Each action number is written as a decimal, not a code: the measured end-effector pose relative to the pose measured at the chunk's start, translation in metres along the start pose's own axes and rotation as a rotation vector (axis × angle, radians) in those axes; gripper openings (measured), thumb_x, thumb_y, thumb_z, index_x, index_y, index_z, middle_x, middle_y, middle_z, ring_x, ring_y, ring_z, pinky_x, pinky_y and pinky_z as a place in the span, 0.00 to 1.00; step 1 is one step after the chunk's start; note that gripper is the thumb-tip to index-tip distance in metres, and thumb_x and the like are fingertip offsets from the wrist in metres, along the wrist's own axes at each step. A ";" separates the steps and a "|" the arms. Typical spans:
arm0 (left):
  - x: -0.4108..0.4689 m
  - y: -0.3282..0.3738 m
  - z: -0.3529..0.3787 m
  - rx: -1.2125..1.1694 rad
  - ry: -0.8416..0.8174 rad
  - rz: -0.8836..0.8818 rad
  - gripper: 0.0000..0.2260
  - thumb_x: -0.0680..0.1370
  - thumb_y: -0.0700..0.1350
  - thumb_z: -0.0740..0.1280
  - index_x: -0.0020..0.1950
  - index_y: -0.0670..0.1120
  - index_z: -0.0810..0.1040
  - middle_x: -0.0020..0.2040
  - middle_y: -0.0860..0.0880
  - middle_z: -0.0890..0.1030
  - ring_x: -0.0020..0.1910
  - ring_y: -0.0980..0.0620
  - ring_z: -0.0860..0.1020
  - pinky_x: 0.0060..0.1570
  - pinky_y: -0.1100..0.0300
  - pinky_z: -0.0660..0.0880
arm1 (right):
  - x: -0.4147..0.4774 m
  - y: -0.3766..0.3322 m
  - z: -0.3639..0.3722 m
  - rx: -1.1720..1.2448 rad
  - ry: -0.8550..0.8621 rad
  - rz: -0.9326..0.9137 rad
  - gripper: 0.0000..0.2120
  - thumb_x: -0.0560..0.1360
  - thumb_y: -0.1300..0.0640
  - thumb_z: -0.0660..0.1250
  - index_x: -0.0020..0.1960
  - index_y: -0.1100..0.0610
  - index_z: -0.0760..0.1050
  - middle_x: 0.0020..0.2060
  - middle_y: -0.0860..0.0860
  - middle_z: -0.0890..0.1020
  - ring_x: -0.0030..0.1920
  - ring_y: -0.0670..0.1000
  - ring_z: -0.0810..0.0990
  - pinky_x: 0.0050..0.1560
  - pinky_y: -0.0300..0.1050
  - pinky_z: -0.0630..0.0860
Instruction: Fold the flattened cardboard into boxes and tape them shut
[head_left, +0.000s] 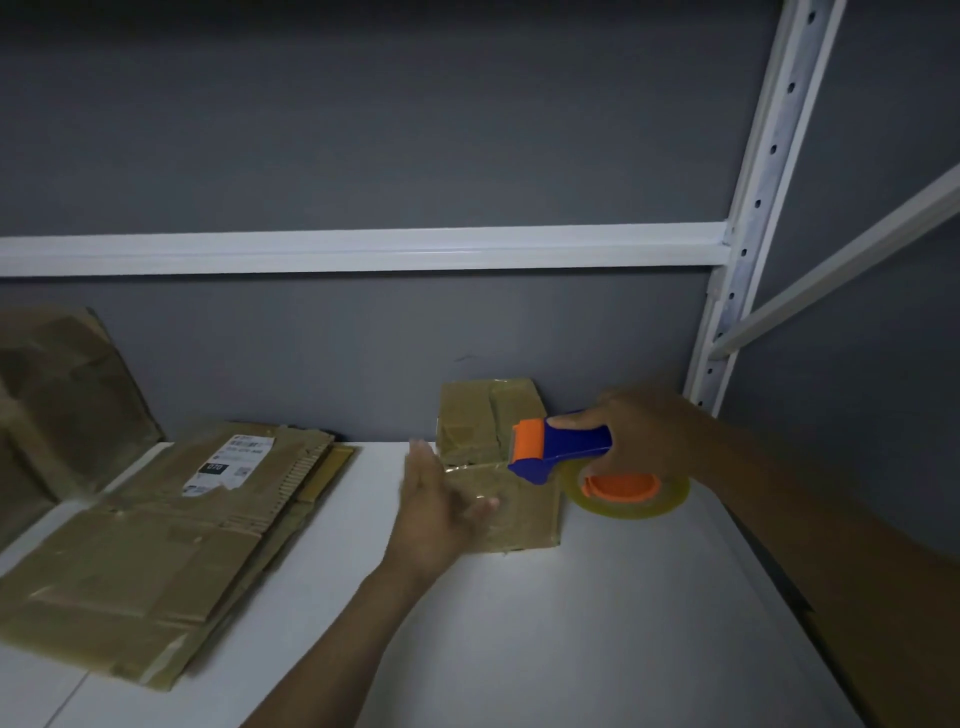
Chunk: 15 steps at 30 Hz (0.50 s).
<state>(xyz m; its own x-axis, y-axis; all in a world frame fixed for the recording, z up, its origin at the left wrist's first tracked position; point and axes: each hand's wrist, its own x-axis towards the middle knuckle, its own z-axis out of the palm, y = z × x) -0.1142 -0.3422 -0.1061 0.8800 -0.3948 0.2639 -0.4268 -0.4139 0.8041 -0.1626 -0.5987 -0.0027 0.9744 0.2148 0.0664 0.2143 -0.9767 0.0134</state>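
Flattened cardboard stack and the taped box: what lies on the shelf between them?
In the head view, bare white shelf separates the flattened cardboard stack from the taped box; only the open left hand hovers over its box-side end.

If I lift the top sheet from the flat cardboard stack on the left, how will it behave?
The top sheet looks creased and patched with tape, so it will probably bend at its folds instead of staying stiff. It seems thin, so likely light. Its glossy taped areas may be a little slippery.
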 end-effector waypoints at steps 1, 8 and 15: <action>0.005 -0.005 0.001 0.258 0.032 0.045 0.42 0.71 0.66 0.67 0.79 0.53 0.53 0.79 0.48 0.50 0.78 0.46 0.52 0.76 0.46 0.52 | 0.001 -0.002 -0.001 0.005 0.006 -0.005 0.34 0.72 0.41 0.69 0.74 0.36 0.56 0.58 0.50 0.73 0.52 0.48 0.73 0.48 0.38 0.69; 0.030 -0.031 -0.009 0.779 -0.024 0.408 0.41 0.72 0.69 0.62 0.76 0.43 0.63 0.72 0.45 0.70 0.71 0.44 0.67 0.75 0.49 0.51 | 0.015 -0.019 0.008 -0.004 0.086 -0.031 0.35 0.72 0.40 0.69 0.75 0.38 0.57 0.56 0.49 0.73 0.55 0.49 0.74 0.49 0.40 0.70; 0.033 -0.041 -0.030 0.797 -0.040 0.454 0.38 0.72 0.68 0.63 0.73 0.44 0.66 0.68 0.47 0.74 0.67 0.48 0.72 0.74 0.59 0.51 | 0.002 0.003 -0.003 0.070 -0.004 0.025 0.35 0.71 0.35 0.67 0.73 0.34 0.56 0.51 0.46 0.71 0.50 0.46 0.72 0.47 0.39 0.67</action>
<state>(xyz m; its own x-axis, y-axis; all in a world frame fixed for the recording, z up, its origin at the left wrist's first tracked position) -0.0610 -0.3137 -0.1143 0.5911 -0.6797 0.4343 -0.7602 -0.6495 0.0182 -0.1605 -0.6008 0.0008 0.9798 0.1902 0.0621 0.1937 -0.9793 -0.0579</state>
